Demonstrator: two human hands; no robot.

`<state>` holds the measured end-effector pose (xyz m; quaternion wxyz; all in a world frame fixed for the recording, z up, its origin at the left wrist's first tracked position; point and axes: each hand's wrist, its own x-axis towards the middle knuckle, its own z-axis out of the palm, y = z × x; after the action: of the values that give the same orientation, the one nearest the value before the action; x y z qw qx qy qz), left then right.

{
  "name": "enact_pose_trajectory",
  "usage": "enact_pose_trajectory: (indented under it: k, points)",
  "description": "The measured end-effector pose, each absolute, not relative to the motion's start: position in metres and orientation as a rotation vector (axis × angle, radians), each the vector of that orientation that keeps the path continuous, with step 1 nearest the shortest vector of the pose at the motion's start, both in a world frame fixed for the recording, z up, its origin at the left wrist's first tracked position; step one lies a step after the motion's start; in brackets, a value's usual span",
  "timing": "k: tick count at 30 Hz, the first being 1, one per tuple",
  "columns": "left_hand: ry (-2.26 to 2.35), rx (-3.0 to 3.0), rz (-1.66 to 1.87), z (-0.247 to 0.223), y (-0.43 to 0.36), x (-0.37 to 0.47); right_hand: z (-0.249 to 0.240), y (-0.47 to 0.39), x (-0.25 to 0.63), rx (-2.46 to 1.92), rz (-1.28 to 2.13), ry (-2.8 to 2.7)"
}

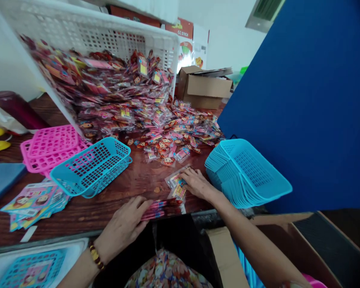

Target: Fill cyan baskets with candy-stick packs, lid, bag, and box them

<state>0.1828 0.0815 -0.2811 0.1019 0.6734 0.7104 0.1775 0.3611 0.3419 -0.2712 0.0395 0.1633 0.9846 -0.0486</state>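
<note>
My left hand (126,218) is closed around a small bundle of pink cartoon packets (156,210) at the table's front edge. To its right, my right hand (196,183) has its fingers bent over a clear plastic packet (178,188) with a yellow printed card, lying on the wood. Its fingertips are partly hidden. Just beyond both hands spreads a loose heap of similar small packets (180,132), spilling from a tipped white basket (168,48).
A blue basket (91,168) stands at left beside pink baskets (54,146) and printed cards (33,204). Nested blue baskets (249,172) are close to my right forearm. A cardboard box (204,88) sits behind, and a large blue panel (303,108) rises at right.
</note>
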Motion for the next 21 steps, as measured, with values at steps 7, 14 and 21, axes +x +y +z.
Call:
enact_pose_trajectory:
  k: [7, 14, 21]
  points:
    - [2.135, 2.075, 0.576, -0.291, 0.079, 0.183, -0.282, 0.361, 0.363, 0.972, -0.117, 2.916]
    - [2.138, 2.058, 0.557, -0.298, 0.078, 0.181, -0.283, 0.354, 0.282, 0.997, -0.221, 3.057]
    - [2.125, 1.988, 0.513, -0.290, 0.080, 0.187, -0.296, 0.323, 0.273, 0.436, -0.206, 3.115]
